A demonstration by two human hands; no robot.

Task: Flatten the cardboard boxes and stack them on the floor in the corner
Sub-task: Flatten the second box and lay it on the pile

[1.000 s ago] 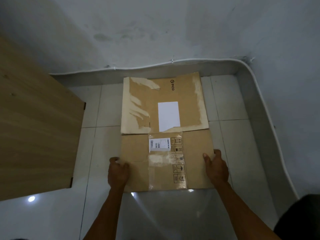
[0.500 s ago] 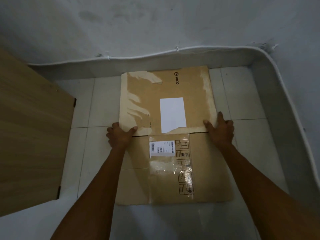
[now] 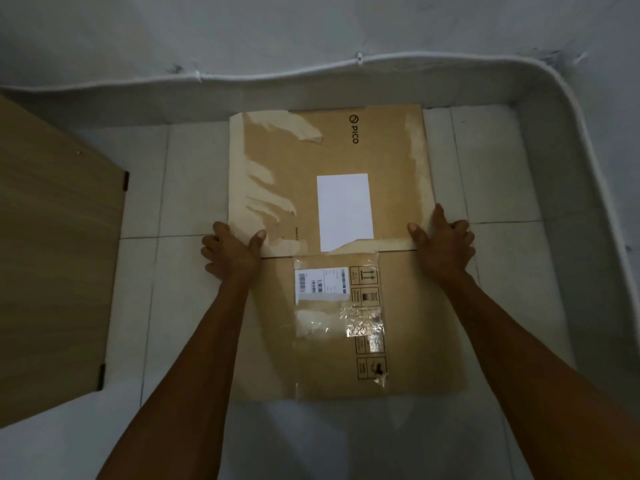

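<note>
Far left, a wood-grain desk [image 3: 52,254] w/ dark corner fittings overhangs the pale tiled floor [image 3: 194,181]. Next over, the left hand [image 3: 232,252] sits at the near-left corner of the PICO cardboard [image 3: 294,168]. Its thumb lies on top of the sheet & its fingers [image 3: 209,245] curl down past the left edge, so it pinches that corner; fingertips hidden. The PICO cardboard is a flattened box lying on the floor, far edge close to the skirting [image 3: 311,97] under the wall [image 3: 311,26]. It has torn paler patches down its left side, a plain white label [image 3: 344,211] near the middle & a pale strip along the right. Nearer the person lies the labelled cardboard [image 3: 419,323], also a flattened box on the floor. The PICO sheet's near edge meets or overlaps its far edge; can't tell which, nor whether the two are joined. It carries a shipping label [image 3: 320,284] w/ barcodes, a column of handling symbols [image 3: 367,296] beside that & crinkled clear tape [image 3: 363,329] over the middle. Both are collapsed to flat sheets. The right hand [image 3: 445,245] is at the PICO cardboard's near-right corner: thumb on the sheet, fingers [image 3: 438,213] spread & fairly straight across the edge onto the tile, pressing, not gripping. A white cable [image 3: 277,77] runs along the wall above the skirting & bends round the room corner at far right, w/ bare tile btwn that corner & the cardboard.
</note>
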